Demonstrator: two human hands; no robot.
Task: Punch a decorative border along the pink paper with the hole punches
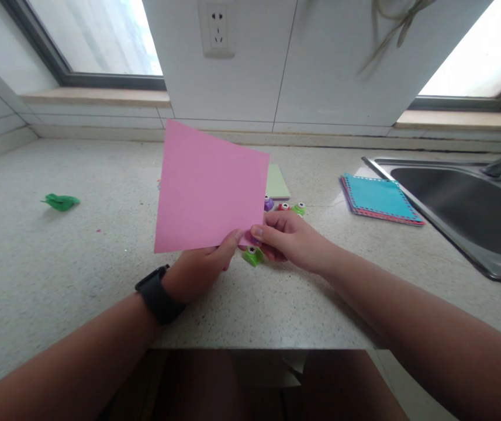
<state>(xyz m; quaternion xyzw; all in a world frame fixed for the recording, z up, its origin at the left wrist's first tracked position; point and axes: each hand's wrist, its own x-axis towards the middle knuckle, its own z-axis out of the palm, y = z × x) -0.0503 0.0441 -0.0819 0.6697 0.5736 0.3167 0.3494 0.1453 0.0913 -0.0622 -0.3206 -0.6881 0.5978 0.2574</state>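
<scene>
Clock directions run from the pink sheet's near right corner, with twelve pointing away from the person. Nearest, at eight o'clock, a dark watch [158, 295] wraps the left wrist. Beyond it the left hand [200, 269] grasps the sheet's near edge, thumb on top and fingers below. At three o'clock the right hand [292, 237] pinches a small purple piece [251, 237] at the corner, thumb uppermost; whether the piece clips the paper or only touches it, I cannot tell. A green piece [252, 256] lies at six o'clock, between the hands.

The pink sheet [213, 193] slants up toward eleven o'clock, raised above the speckled tabletop [232, 321]. The step in hand looks like lining up that corner with the purple piece; the next move, I judge, calls for a steady left grip and a firm squeeze from the right.

Farther out, between one and two o'clock, sit another purple piece [268, 203], a red piece [283, 206] and a second green piece [299, 208]. Behind them, at one, is pale green paper [278, 184], partly covered. A blue-topped stack [379, 196] lies past two, beside the sink [382, 165]; a crumpled green scrap [61, 202] is just past nine.
</scene>
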